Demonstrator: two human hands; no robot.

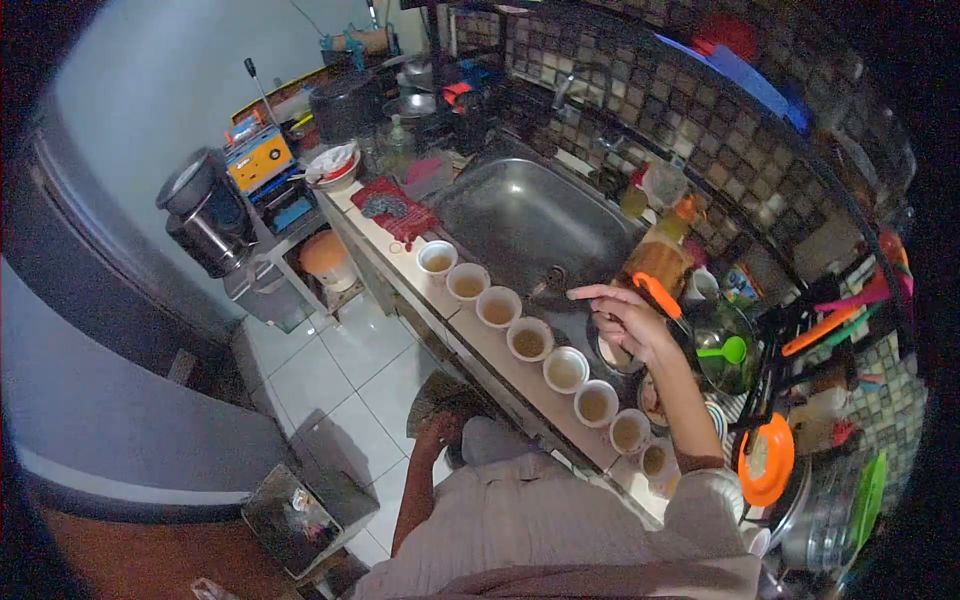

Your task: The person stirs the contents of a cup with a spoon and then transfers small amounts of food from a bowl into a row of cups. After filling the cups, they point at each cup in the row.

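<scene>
Above the edge of the sink, my right hand (628, 322) points left with its index finger stretched out and the other fingers loosely bent. Nothing shows in its grasp. Just below it runs a row of several white plastic cups (566, 370) on the counter ledge, holding yellowish-brown contents; the hand is apart from them. An orange handle (657, 296) shows right behind the hand. My left hand (437, 432) hangs low beside my leg, away from the counter. Dim light hides how its fingers are set.
A steel sink (530, 205) lies behind the cups, with a red cloth (385, 208) at its left. To the right are a green ladle (733, 350) in a bowl and an orange plate (768, 460). A bin (310, 520) stands on the tiled floor.
</scene>
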